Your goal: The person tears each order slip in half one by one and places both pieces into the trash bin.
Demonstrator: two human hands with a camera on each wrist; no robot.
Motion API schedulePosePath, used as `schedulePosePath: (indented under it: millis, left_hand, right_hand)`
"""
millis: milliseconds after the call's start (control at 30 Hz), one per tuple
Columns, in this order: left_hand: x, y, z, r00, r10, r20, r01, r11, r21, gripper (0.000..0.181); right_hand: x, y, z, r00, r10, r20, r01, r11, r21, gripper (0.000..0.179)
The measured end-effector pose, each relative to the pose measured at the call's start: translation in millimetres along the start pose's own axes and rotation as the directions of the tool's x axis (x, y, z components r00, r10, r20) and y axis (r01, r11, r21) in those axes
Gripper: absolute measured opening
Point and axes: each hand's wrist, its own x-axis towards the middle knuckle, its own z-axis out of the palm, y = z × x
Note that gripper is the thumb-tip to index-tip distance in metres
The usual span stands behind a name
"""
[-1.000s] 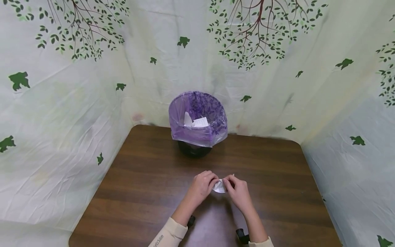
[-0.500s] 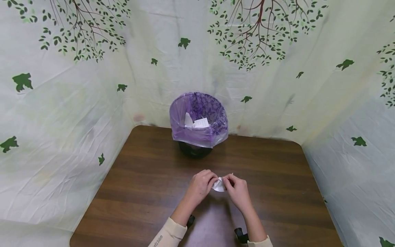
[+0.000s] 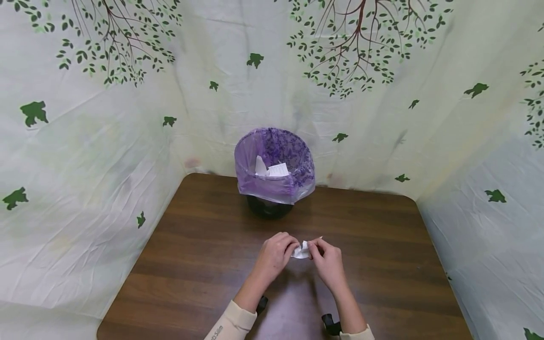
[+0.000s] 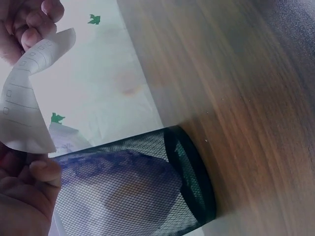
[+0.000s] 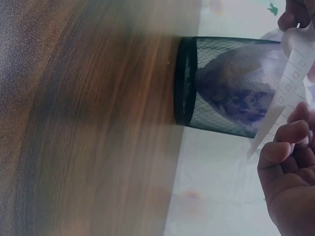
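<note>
A small white strip of paper [image 3: 301, 251], printed with lines and little boxes, is stretched between both hands above the table. My left hand [image 3: 275, 252] pinches one end between thumb and fingers. The other end is pinched by my right hand [image 3: 329, 264], where a small tip shows past the fingers. In the left wrist view the paper [image 4: 22, 98] bows in a curve from one hand to the other. From the right wrist the printed paper [image 5: 288, 88] is seen at a slant, its far end curled near the left hand's fingers.
A black mesh waste bin [image 3: 268, 209] with a purple liner [image 3: 265, 188] stands beyond the hands, at the table's back edge. Two white paper pieces [image 3: 278, 170] lie in it. A leaf-printed white curtain [image 3: 204, 118] surrounds the brown wooden table [image 3: 191, 264].
The paper between the hands has changed shape: a notch or fold now shows along its upper edge. Both hands have shifted only slightly.
</note>
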Motion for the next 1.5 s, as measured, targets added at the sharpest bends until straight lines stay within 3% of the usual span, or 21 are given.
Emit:
schedulePosePath:
  millis: [233,867,1500]
  left_hand:
    - [1.2,-1.3,-2.1,0.997,-0.027,-0.071,0.026,1.000,-0.005,0.008]
    - [-1.2,-10.1,-5.3,0.990,-0.099,-0.099,0.094,0.994,-0.055,0.007]
    - [-5.4,-22.6,-10.0,0.983,-0.106,-0.150,0.106,0.994,-0.009,0.006]
  right_hand:
    - [1.1,0,-2,0.998,-0.008,-0.060,0.008,1.000,0.001,0.021]
    - [0.5,5,-5,0.996,0.018,-0.082,-0.018,1.000,0.007,0.024]
    - [0.6,10,-10,0.994,0.062,-0.088,-0.061,0.998,0.010,0.021]
